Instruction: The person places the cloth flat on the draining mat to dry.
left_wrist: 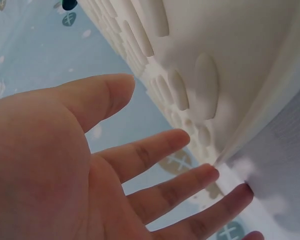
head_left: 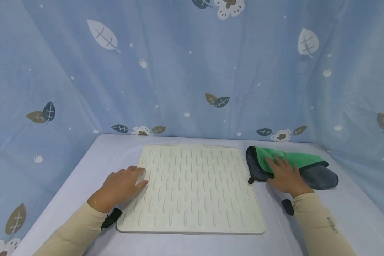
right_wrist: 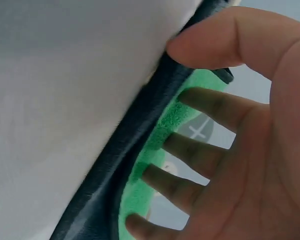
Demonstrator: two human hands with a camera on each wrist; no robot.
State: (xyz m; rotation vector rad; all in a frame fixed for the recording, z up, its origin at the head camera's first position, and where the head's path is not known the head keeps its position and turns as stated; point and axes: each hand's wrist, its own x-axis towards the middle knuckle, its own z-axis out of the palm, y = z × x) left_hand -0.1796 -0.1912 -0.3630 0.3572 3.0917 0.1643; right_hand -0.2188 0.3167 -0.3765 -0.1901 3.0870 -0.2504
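Observation:
A cream rubbery mat (head_left: pixel 192 188) with rows of raised oval ridges lies flat on the white table. My left hand (head_left: pixel 123 185) is at the mat's left edge, fingers spread; in the left wrist view its fingertips (left_wrist: pixel 210 172) reach the mat's rim and the white cloth beside it. To the right of the mat lies a cloth (head_left: pixel 307 158), green on one face and dark grey on the other, partly folded over. My right hand (head_left: pixel 286 176) rests on it with spread fingers. The right wrist view shows these fingers (right_wrist: pixel 175 185) against the green pile and the thumb at the dark edge.
A white-covered table (head_left: pixel 185 243) extends around the mat and cloth. Blue fabric (head_left: pixel 179 78) printed with leaves and flowers hangs behind the table and on both sides. Black straps (head_left: pixel 111 217) sit at both wrists.

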